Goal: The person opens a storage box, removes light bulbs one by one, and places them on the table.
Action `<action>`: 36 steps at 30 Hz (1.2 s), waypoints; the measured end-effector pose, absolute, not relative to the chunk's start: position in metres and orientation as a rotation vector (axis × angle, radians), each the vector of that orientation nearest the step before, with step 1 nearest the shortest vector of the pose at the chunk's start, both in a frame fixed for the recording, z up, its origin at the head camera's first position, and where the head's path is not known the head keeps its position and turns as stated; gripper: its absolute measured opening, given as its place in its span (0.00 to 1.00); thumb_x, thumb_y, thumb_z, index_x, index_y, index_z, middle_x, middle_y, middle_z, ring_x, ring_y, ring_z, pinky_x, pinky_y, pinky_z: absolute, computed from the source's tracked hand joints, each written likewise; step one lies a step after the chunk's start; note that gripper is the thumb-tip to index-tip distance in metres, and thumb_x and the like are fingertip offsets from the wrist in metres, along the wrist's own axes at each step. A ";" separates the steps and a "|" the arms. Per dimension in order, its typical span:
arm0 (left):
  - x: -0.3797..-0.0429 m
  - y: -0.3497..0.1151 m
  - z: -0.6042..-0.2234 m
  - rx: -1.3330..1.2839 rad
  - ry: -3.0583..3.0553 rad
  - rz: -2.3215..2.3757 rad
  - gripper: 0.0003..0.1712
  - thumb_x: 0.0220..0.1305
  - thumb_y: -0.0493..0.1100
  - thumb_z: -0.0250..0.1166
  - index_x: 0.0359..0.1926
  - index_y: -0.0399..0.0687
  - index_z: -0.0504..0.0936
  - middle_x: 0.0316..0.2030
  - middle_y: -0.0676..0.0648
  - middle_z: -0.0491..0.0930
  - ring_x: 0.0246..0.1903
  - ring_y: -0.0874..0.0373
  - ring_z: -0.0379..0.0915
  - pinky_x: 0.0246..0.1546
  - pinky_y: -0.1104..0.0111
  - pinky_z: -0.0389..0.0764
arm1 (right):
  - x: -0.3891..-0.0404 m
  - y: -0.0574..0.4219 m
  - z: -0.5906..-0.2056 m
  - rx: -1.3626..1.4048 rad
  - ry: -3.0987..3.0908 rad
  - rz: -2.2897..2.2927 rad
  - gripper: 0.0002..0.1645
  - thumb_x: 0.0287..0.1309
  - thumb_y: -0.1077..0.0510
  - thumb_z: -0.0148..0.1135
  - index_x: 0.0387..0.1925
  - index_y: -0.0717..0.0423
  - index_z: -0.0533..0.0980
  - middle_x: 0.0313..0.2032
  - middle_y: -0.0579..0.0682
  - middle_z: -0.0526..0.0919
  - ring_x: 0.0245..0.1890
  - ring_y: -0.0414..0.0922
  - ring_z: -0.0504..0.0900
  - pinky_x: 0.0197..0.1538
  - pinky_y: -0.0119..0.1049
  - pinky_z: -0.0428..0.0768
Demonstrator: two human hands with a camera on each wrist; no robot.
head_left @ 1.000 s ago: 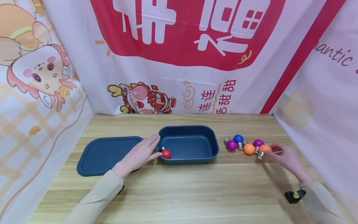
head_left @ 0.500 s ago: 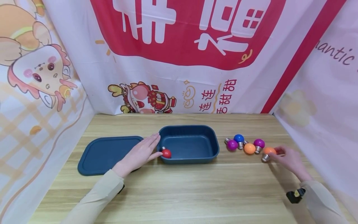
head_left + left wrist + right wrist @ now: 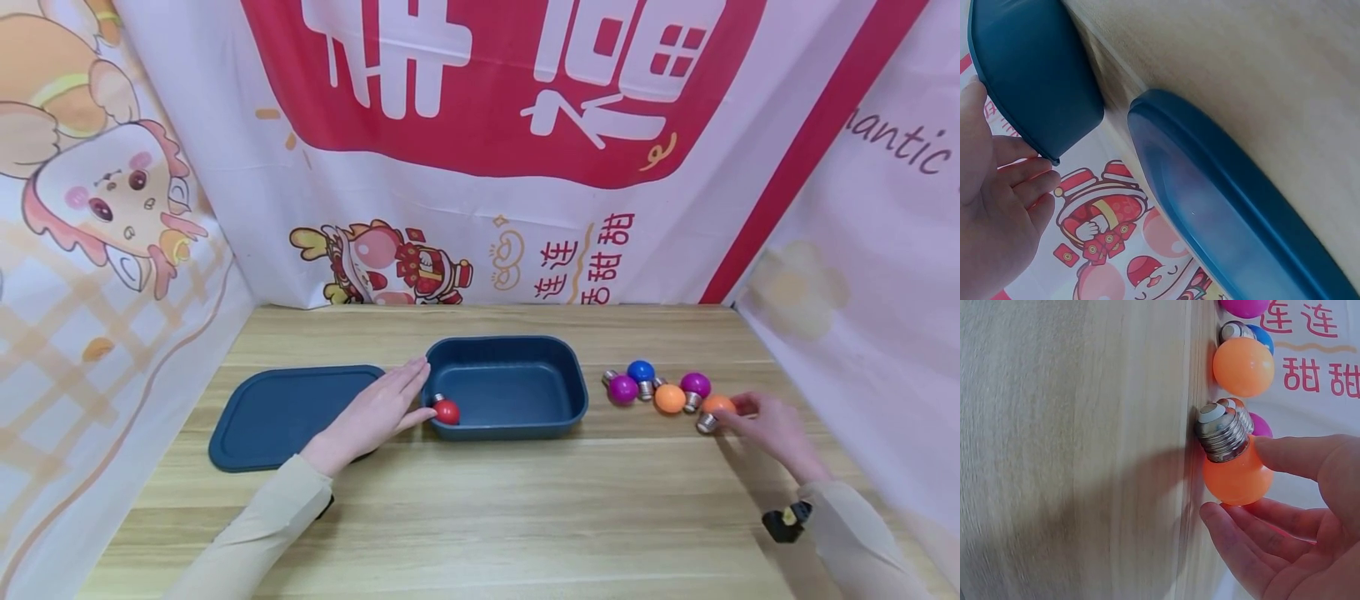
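Observation:
My right hand point(image 3: 772, 429) pinches an orange light bulb point(image 3: 717, 406) between thumb and fingers, at the right end of a row of bulbs. In the right wrist view, that bulb's metal screw base point(image 3: 1222, 436) points up and away from the palm. Straight fingers of my left hand point(image 3: 378, 408) rest against the left rim of a dark blue box point(image 3: 506, 432). A red bulb point(image 3: 447, 412) lies inside the box, in its near left corner beside my left thumb. From the left wrist view, the fingertips touch the box's outer edge.
Left of the box lies its flat blue lid point(image 3: 292, 412), partly under my left forearm. Right of the box stand two purple bulbs point(image 3: 622, 389), a blue bulb point(image 3: 641, 371) and another orange bulb point(image 3: 669, 398). Printed cloth point(image 3: 480, 192) closes off the table's back and sides.
The orange bulb in my right hand has shifted slightly right and nearer, away from the purple one, then a little back left. My left hand stays put.

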State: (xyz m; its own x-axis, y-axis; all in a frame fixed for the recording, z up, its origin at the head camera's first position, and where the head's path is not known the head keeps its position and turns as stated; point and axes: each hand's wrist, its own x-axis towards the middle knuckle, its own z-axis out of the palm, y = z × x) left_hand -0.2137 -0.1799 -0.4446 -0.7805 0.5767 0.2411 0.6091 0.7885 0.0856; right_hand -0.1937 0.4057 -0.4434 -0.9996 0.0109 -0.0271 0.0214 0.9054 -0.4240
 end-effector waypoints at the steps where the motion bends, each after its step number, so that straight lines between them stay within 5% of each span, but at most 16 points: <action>1: -0.214 -0.180 -0.445 -0.932 -2.778 -0.237 0.43 0.69 0.62 0.58 0.72 0.36 0.64 0.72 0.37 0.64 0.72 0.44 0.62 0.70 0.50 0.69 | -0.194 0.405 -0.444 0.030 3.040 -0.680 0.34 0.64 0.42 0.62 0.49 0.73 0.77 0.44 0.71 0.84 0.41 0.61 0.83 0.36 0.42 0.80; 8: -0.213 -0.180 -0.445 -0.932 -2.777 -0.236 0.43 0.69 0.63 0.58 0.72 0.36 0.64 0.72 0.37 0.64 0.72 0.44 0.62 0.70 0.50 0.69 | -0.195 0.403 -0.442 0.080 2.993 -0.673 0.36 0.65 0.41 0.61 0.50 0.74 0.75 0.45 0.72 0.82 0.42 0.61 0.82 0.39 0.50 0.82; 36: -0.213 -0.179 -0.446 -0.929 -2.767 -0.257 0.44 0.67 0.62 0.60 0.71 0.35 0.65 0.72 0.37 0.64 0.72 0.43 0.63 0.70 0.49 0.69 | -0.192 0.406 -0.438 0.058 2.986 -0.698 0.38 0.69 0.41 0.56 0.54 0.77 0.72 0.48 0.76 0.80 0.43 0.64 0.82 0.44 0.56 0.83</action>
State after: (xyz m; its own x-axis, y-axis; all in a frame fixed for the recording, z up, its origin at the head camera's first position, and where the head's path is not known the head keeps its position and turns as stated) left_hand -0.2133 -0.1794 -0.4464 -0.7790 0.5738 0.2528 0.6105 0.7860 0.0971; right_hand -0.1917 0.4064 -0.4378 -0.9965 0.0198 -0.0816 0.0539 0.8958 -0.4411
